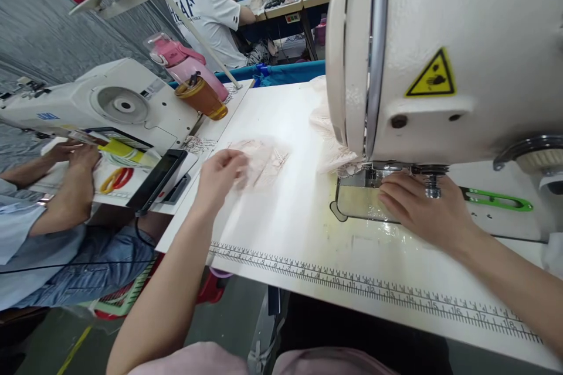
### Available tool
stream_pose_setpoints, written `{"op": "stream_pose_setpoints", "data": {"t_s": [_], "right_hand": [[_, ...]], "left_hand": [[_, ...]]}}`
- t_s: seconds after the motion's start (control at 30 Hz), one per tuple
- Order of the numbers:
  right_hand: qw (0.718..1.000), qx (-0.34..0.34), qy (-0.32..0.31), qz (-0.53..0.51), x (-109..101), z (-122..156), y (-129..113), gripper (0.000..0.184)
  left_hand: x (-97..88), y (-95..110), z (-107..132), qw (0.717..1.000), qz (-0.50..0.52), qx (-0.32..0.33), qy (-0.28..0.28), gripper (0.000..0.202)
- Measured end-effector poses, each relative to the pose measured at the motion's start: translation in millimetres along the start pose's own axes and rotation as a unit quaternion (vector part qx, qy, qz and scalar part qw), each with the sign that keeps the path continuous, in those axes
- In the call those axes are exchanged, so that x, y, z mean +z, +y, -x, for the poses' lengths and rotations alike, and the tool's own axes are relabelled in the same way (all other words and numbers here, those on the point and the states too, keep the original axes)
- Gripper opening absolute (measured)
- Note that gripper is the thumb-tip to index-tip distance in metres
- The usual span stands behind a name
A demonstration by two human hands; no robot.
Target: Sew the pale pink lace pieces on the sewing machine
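My left hand [222, 179] is closed on a pale pink lace-trimmed fabric piece [268, 161], which is smeared by motion above the white table. At the white sewing machine [440, 58], my right hand [424, 208] reaches in beside the presser foot [373, 174]. Its fingers are bent close together, their tips partly hidden under the machine head, and I cannot make out what they hold. A second heap of pale pink lace fabric [332, 137] lies left of the needle area, its edge at the presser foot.
Green thread snips [499, 199] lie right of my right hand. A printed ruler [352, 278] runs along the table's front edge. On the left are an amber cup [202, 96], a pink bottle [189, 64], a black phone-like device [157, 180] and a co-worker's hands [79, 155] at another machine.
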State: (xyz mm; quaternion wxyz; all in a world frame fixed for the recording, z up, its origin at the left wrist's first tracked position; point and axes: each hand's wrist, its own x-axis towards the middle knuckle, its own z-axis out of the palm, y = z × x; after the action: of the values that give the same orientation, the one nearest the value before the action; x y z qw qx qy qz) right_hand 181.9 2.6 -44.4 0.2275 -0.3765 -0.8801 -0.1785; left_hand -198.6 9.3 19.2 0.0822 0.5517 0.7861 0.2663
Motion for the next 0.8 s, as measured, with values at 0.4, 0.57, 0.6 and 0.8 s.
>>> {"op": "stream_pose_setpoints", "data": {"t_s": [0.4,0.57,0.6,0.8], "right_hand": [[0.997,-0.016,0.054,0.059,-14.7,-12.1,-0.4,0.021],[0.997,0.003,0.062,0.042,-9.9,-10.6,3.0,0.022],[0.997,0.002,0.066,0.038,-9.3,-10.5,3.8,0.021],[0.996,0.022,0.072,0.048,-5.4,-11.3,8.4,0.030]], "left_hand": [[-55.6,54.1,24.7,0.971,-0.038,0.072,0.226,0.026],[-34.8,115.2,66.3,0.973,0.122,0.065,-0.187,0.030],[-23.6,122.5,68.1,0.958,0.126,0.085,-0.244,0.029],[46.6,133.7,63.0,0.936,-0.107,0.299,-0.154,0.036]]}}
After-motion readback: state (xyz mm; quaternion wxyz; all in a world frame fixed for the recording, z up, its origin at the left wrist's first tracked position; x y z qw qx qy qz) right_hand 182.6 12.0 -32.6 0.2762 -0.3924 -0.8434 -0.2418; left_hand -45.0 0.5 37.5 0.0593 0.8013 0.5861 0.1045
